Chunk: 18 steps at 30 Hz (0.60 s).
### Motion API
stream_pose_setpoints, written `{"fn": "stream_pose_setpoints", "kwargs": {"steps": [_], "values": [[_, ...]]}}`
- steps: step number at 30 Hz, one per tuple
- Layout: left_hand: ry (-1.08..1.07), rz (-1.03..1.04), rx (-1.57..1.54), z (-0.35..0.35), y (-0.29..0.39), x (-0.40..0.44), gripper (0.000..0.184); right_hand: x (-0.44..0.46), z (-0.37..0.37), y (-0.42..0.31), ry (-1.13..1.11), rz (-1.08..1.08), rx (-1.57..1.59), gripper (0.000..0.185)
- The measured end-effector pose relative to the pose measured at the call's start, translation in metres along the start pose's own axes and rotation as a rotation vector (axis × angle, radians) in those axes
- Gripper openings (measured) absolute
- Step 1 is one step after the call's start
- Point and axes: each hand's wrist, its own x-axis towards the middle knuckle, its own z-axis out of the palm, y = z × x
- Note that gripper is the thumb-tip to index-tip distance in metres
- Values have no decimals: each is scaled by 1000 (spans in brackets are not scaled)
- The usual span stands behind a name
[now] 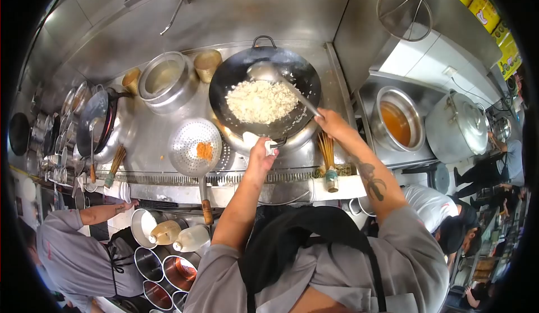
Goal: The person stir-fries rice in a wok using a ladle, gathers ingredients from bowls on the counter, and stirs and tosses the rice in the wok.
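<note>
A large black wok (224, 71) sits on the stove with a heap of white rice-like food (261, 102) in it. My left hand (263, 154) grips the wok's near handle through a white cloth (252, 140). Closed round the handle of a metal ladle (297, 94), my right hand (330, 123) is at the wok's right edge. The ladle's bowl is inside the wok, beyond the food. Left of my left hand, a perforated strainer (185, 144) with a wooden handle lies on the steel top and holds a little orange food (204, 151).
Metal pots (163, 80) stand at the back left. Bamboo brushes (329, 172) lie near both sides. On the right are a bowl of orange liquid (396, 121) and a big lidded pot (456, 126). Co-workers are at left (84, 245) and right (421, 209). Bottles (192, 238) stand below.
</note>
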Motion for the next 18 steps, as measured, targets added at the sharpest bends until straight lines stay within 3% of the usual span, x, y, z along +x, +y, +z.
{"fn": "stream_pose_setpoints", "kwargs": {"steps": [1, 4, 5, 9, 12, 13, 18], "values": [[-7, 0, -3, 1, 0, 0, 4, 42, 20, 42, 315, -406, -229, 37], [-24, -13, 1, -2, 0, 4, 5, 37, 47, 28, 302, -224, -153, 32], [-30, -26, 5, -6, 0, 8, 5, 44, 57, 47, 244, -329, -164, 37], [-7, -65, 29, 3, 8, -5, 4, -15, 0, -14, -123, 49, -55, 47], [-11, -75, 23, 1, 8, -3, 7, 35, 12, 24, 331, -471, -200, 41], [-13, -81, 25, -1, 8, 0, 7, 35, 15, 18, 314, -277, -248, 34], [10, -83, 49, -5, 7, 6, 10, 20, 29, 25, 47, -196, -66, 30]]}}
